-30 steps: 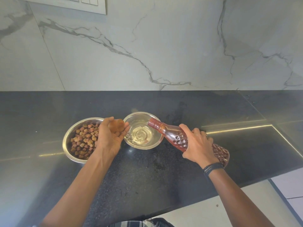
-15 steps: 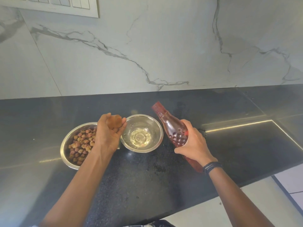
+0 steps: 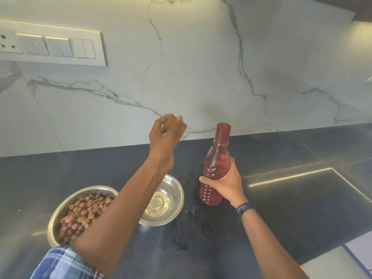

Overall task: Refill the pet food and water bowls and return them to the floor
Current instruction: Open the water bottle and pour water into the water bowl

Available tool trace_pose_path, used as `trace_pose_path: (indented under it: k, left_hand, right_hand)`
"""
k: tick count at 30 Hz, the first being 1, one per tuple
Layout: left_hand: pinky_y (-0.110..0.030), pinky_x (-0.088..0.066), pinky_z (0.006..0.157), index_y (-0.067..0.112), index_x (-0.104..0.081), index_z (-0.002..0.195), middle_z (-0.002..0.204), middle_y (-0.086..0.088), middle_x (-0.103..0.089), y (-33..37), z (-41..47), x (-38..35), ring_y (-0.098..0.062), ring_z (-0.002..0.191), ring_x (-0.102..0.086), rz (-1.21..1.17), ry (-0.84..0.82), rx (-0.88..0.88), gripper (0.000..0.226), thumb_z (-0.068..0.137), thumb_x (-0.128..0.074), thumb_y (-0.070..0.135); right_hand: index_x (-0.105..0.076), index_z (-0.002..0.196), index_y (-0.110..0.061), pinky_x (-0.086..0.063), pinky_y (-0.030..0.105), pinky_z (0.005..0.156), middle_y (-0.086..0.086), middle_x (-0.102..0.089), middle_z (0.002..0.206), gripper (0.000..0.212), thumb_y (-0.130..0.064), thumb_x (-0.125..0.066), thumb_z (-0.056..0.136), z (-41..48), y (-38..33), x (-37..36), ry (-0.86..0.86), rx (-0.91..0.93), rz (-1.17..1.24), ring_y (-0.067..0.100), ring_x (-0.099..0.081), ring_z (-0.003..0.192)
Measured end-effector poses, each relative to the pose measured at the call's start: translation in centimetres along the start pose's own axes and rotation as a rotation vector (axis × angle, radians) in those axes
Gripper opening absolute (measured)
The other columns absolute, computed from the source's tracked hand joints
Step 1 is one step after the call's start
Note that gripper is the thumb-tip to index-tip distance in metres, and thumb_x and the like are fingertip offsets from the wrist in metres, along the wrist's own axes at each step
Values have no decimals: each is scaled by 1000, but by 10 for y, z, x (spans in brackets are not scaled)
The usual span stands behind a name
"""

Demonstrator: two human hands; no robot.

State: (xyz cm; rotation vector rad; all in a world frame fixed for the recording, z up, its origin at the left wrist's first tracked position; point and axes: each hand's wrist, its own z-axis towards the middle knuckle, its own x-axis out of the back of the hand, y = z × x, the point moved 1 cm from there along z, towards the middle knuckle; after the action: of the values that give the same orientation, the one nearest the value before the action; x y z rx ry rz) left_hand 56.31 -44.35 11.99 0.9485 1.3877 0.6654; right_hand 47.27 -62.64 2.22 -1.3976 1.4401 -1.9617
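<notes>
A steel food bowl full of brown kibble sits on the black counter at the left. Right of it a smaller steel bowl holds a little water; my left forearm crosses over both bowls. The red see-through bottle stands upright on the counter right of the water bowl, with my right hand gripping its middle. My left hand is raised above the counter, level with the bottle's top, fingers curled shut. The brown cap it held earlier is hidden inside it.
The black stone counter runs along a white marble wall. A switch and socket panel is on the wall at upper left. Water drops lie on the counter by the bottle's base. The counter's front edge and the pale floor show at lower right.
My right hand tipped the bottle back from pouring into the water bowl and stood it upright. My left hand rose from beside the bowls toward the bottle's top.
</notes>
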Motion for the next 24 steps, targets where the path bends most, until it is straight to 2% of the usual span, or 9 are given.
trace_pose_path:
  k: [4,7,10,15,17,19,22,24]
  left_hand:
    - [-34,-52,99,22,-62,112,103,2,-66,-1,12,-45,-13,86,-73,119,-79,-90,31,85,-77,19]
    - [-25,-55,86,16,-61,125,111,1,-68,-8,25,-73,-16,91,-73,241,-138,-137,45,84,-78,16]
    - [-24,-57,81,14,-59,131,112,0,-68,-16,38,-95,-19,95,-70,415,-177,-176,54,81,-81,17]
    - [-40,-57,91,18,-62,129,116,5,-67,-23,51,-114,-16,96,-70,819,-277,-239,55,79,-82,30]
    - [-37,-53,96,17,-63,128,112,9,-67,-22,52,-117,-14,94,-66,988,-322,-311,55,78,-82,31]
    - [-34,-52,94,16,-65,123,106,11,-68,-18,53,-119,-15,90,-65,1136,-343,-418,48,80,-80,34]
    - [-35,-53,85,19,-67,106,96,8,-72,-9,54,-119,-20,90,-67,1380,-372,-557,38,83,-72,49]
    - [-33,-50,76,20,-66,101,91,7,-70,1,58,-122,-22,88,-65,1627,-380,-640,44,83,-64,60]
  right_hand:
    - [-46,130,-35,-52,39,100,-16,-65,116,100,-39,-99,46,26,6,-2,-5,33,80,10,-64,108]
    - [-45,128,-36,-53,36,98,-19,-63,115,96,-36,-99,49,39,17,-6,-33,59,104,4,-64,105]
    - [-44,128,-37,-54,34,97,-20,-64,114,94,-36,-98,51,53,27,-10,-54,72,125,-1,-63,103]
    - [-42,135,-31,-50,27,97,-24,-60,113,100,-34,-98,53,78,33,-17,-113,109,122,-5,-60,101]
    - [-41,137,-29,-49,26,98,-21,-61,114,101,-33,-98,54,85,36,-19,-116,119,126,-1,-61,103]
    - [-40,136,-31,-48,24,97,-20,-60,115,99,-33,-97,55,89,38,-21,-119,126,132,2,-61,105]
    - [-37,130,-39,-45,17,92,-30,-55,112,95,-30,-97,57,90,40,-23,-115,145,149,-10,-58,99]
    - [-37,129,-40,-46,20,93,-30,-56,113,95,-29,-97,57,91,41,-24,-110,149,154,-10,-59,99]
